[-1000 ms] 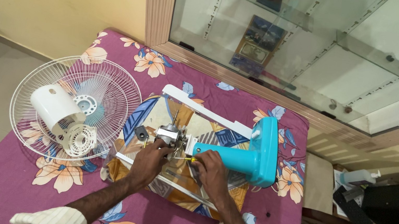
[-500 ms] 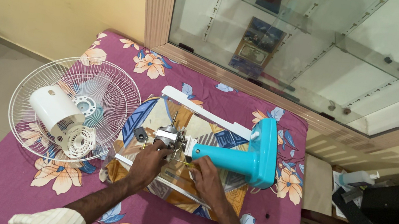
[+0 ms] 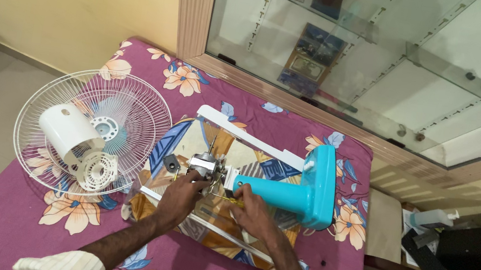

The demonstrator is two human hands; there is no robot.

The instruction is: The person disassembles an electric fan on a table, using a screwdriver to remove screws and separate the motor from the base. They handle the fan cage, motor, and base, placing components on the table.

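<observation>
A bare fan motor (image 3: pixel 205 165) with its shaft pointing away from me sits at the end of a turquoise fan stand (image 3: pixel 292 190) lying on its side. My left hand (image 3: pixel 182 194) grips the near side of the motor. My right hand (image 3: pixel 249 210) holds a thin yellow-handled screwdriver (image 3: pixel 224 198), its tip pointing left toward the motor. Both rest on a patterned cloth inside a white frame (image 3: pixel 251 135). A small black knob (image 3: pixel 171 163) lies just left of the motor.
A white wire fan guard (image 3: pixel 149 109) with a white motor cover (image 3: pixel 66 130) and a vented white back piece (image 3: pixel 96 171) lies at the left of the purple floral table (image 3: pixel 18 222). A glass cabinet stands behind. A dark low stand with a bottle (image 3: pixel 431 217) is at the right.
My right hand slid a little down and left along the stand with the screwdriver. My left hand stays on the motor. The view shifted slightly.
</observation>
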